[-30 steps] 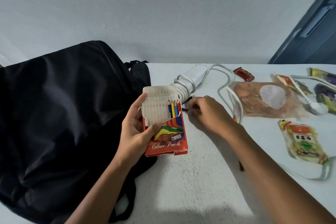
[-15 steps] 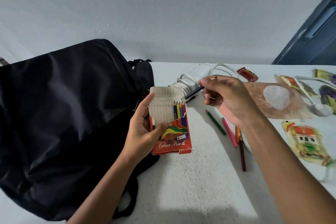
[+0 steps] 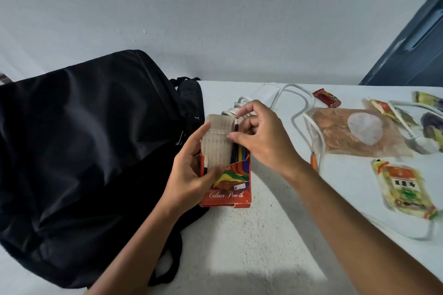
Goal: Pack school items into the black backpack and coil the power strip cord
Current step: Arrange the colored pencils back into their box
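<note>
My left hand (image 3: 189, 170) grips an orange "Colour Pencils" box (image 3: 227, 193) with its flap open, upright just right of the black backpack (image 3: 84, 146). My right hand (image 3: 260, 134) pinches a dark purple pencil (image 3: 235, 141) whose lower part sits in the box beside several other pencils. Behind my hands lies the white power strip (image 3: 266, 93), its cord (image 3: 299, 112) partly coiled and partly looping loose over the table. An orange pencil (image 3: 313, 161) lies on the table past my right wrist.
Snack packets lie at the right: a red one (image 3: 327, 98), a clear brownish bag (image 3: 357, 132) and a yellow-orange one (image 3: 405, 189). The cord's white plug (image 3: 424, 143) rests among them. A white wall stands behind the white table (image 3: 251, 246); a dark door (image 3: 412, 55) is at far right.
My right hand picked a dark pencil up from near the power strip, carried it left and has slid it into the box. The loose pencils seen earlier are now mostly hidden under my arm.
</note>
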### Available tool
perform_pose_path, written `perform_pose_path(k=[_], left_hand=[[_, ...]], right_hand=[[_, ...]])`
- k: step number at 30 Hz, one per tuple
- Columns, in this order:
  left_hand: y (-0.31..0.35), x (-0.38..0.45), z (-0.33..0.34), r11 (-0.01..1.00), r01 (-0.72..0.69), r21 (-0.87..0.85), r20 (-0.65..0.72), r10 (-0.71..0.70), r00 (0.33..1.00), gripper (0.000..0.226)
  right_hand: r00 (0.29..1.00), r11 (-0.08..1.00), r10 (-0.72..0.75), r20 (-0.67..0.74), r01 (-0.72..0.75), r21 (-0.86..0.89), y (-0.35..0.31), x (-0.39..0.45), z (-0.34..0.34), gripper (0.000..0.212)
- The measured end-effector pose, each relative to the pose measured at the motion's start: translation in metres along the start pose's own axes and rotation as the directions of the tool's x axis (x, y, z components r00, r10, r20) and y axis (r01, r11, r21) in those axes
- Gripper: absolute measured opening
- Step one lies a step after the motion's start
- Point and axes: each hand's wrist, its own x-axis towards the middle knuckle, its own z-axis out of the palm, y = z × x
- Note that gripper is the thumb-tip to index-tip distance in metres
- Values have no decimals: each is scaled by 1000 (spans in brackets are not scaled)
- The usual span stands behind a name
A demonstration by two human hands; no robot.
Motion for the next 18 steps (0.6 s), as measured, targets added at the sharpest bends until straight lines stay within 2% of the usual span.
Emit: perform_pose_path(k=[6, 12, 14, 16, 17, 18], left_hand=[[-2, 0, -1, 998, -8, -58, -32, 6, 999, 76], [-1, 0, 0, 997, -17, -80, -50, 13, 999, 77], [1, -1, 0, 995, -19, -103, -75, 12, 997, 76], [3, -1, -1, 992, -23, -121, -111, 10, 994, 76], [4, -1, -1, 990, -21, -138, -128, 3, 992, 76], [5, -1, -2, 986, -11, -165, -141, -13, 990, 76]], right_hand=[[995, 970, -55, 77, 72, -232, -3, -4, -1, 32], [994, 959, -9, 110, 39, -279, 1, -9, -2, 45], [998, 985, -11, 58, 21, -172, 3, -6, -3, 37], [996, 998, -22, -91, 16, -66, 8, 0, -6, 16], [983, 998, -31, -178, 21, -57, 12, 5, -10, 6], [970, 996, -37, -240, 15, -93, 18, 9, -13, 5]])
